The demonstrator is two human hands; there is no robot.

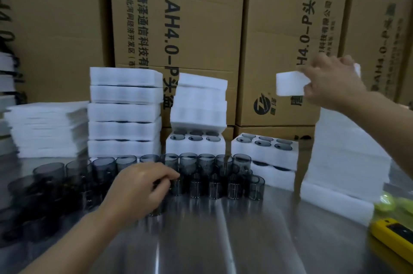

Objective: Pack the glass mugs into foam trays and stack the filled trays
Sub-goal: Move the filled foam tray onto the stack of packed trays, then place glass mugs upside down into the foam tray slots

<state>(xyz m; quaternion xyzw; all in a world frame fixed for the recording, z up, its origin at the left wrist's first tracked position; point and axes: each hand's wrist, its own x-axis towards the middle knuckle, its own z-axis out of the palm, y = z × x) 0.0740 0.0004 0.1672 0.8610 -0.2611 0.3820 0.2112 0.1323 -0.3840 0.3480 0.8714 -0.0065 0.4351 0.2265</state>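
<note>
Above and slightly right of the filled tray (264,155), the right hand (330,81) grips a foam tray (290,83) held aloft, its long axis left-to-right, while down-left of that tray the left hand (143,186), nearer the glass mugs (214,175), curls over one.

One wide-angle view is provided, taken from the wearer's head at the near edge of the reflective steel table (201,240). It is directed forward and slightly downward across the tabletop. The smoky grey glass mugs (207,166) are framed close, at mid-frame. The brown printed cardboard cartons (178,27) are seen upright behind them, filling the upper half. Straight lines are bowed near the frame borders.
</note>
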